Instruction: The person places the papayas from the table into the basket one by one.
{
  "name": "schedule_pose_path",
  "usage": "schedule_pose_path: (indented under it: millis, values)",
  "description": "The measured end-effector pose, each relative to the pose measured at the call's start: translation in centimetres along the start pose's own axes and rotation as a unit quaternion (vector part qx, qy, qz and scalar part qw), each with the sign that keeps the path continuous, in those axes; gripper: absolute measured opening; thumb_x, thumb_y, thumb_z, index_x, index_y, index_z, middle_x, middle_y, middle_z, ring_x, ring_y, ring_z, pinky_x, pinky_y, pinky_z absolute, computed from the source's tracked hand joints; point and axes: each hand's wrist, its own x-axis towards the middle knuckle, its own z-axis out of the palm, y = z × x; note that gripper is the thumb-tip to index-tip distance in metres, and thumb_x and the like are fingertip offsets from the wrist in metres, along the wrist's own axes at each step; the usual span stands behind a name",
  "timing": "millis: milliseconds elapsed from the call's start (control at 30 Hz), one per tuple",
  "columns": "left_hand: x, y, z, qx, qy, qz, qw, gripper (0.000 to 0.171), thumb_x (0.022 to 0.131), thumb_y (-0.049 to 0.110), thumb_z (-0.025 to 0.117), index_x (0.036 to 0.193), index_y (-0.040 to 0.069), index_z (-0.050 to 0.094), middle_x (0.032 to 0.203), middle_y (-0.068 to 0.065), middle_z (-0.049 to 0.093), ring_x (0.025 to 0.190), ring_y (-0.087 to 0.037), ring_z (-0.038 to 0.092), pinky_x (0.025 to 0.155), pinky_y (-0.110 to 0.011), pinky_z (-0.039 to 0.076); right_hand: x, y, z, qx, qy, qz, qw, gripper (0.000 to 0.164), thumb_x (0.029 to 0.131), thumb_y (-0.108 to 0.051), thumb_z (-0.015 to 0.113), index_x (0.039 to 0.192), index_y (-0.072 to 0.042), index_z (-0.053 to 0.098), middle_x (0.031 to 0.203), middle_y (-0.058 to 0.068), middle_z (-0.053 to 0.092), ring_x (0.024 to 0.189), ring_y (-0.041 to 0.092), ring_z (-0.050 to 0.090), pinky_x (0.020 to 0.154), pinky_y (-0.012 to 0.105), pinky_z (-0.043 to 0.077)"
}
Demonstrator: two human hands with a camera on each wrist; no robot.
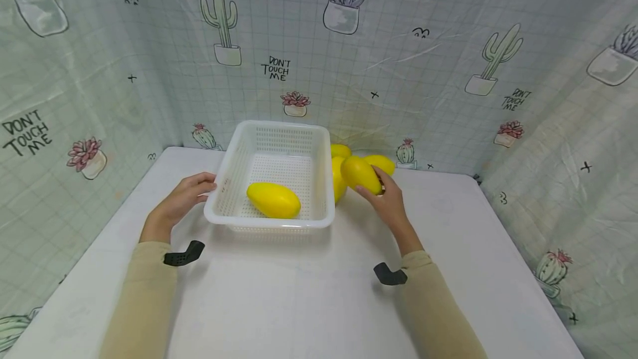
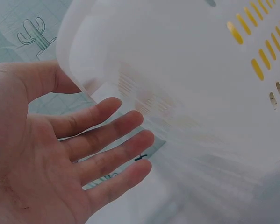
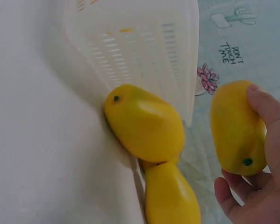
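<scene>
A white plastic basket (image 1: pixel 269 223) with slotted walls stands on the table, and one yellow mango (image 1: pixel 274 201) lies inside it near the front. My left hand (image 1: pixel 181 199) is at the basket's left side. Its fingers are straight and spread just outside the wall in the left wrist view, with the thumb at the rim. My right hand (image 1: pixel 391 201) grips another mango (image 3: pixel 238 128) between thumb and fingers, raised to the right of the basket. Beside and behind it are more mangoes (image 3: pixel 144 123), close against the basket's right wall.
The white table (image 1: pixel 299 303) reaches toward me and out to both sides. A curtain (image 1: pixel 309 32) printed with cacti hangs behind the table and along its left and right edges. Black wrist mounts (image 1: pixel 184 254) stick out from both sleeves.
</scene>
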Motion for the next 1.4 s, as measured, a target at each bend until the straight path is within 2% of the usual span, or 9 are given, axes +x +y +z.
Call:
schedule_pose_path:
  millis: [333,467,833,1100,1400]
  values:
    - [0.0,-0.1,-0.1,0.004,-0.002,-0.003,1.0000,0.049,0.100,0.037,0.049,0.134,0.002,0.046,0.129,-0.003,0.050,0.112,-0.003,0.047,0.109,-0.052,0.036,-0.4,-1.7,0.4,0.003,-0.015,-0.036,0.999,0.077,0.083,-0.051,0.069,0.146,-0.019,0.040,0.139,0.008,0.050,0.112,0.027,0.050,0.094,0.044,0.048]
    - [0.0,0.0,-0.1,0.005,-0.002,-0.004,1.0000,0.049,0.100,0.037,0.049,0.133,0.002,0.046,0.131,-0.006,0.050,0.112,-0.003,0.047,0.108,-0.051,0.037,-0.6,-2.2,0.6,0.010,-0.027,-0.038,0.999,0.076,0.083,-0.049,0.071,0.146,-0.019,0.040,0.141,0.008,0.049,0.114,0.027,0.051,0.096,0.046,0.048]
    - [-0.2,0.4,0.0,0.013,-0.001,0.000,0.9999,0.048,0.100,0.036,0.049,0.132,0.001,0.046,0.126,-0.001,0.052,0.110,-0.001,0.049,0.105,-0.045,0.039,-0.8,-3.2,0.8,0.019,-0.049,-0.047,0.997,0.072,0.085,-0.043,0.072,0.145,-0.021,0.041,0.143,0.007,0.050,0.118,0.027,0.051,0.094,0.042,0.047]
    - [-0.4,0.7,0.0,0.014,-0.001,0.005,0.9999,0.048,0.100,0.037,0.048,0.132,0.001,0.047,0.129,-0.005,0.051,0.111,-0.002,0.048,0.108,-0.050,0.037,-0.6,-3.5,1.0,0.022,-0.057,-0.058,0.996,0.070,0.083,-0.042,0.074,0.143,-0.020,0.044,0.141,0.005,0.052,0.119,0.025,0.051,0.091,0.038,0.047]
    - [-0.3,0.4,-0.1,0.012,0.000,-0.002,0.9999,0.048,0.100,0.036,0.049,0.133,0.001,0.046,0.124,0.002,0.052,0.110,-0.002,0.049,0.106,-0.046,0.039,-0.8,-3.9,1.4,0.017,-0.070,-0.054,0.996,0.073,0.082,-0.046,0.073,0.144,-0.021,0.042,0.143,0.005,0.050,0.118,0.025,0.050,0.096,0.040,0.048]
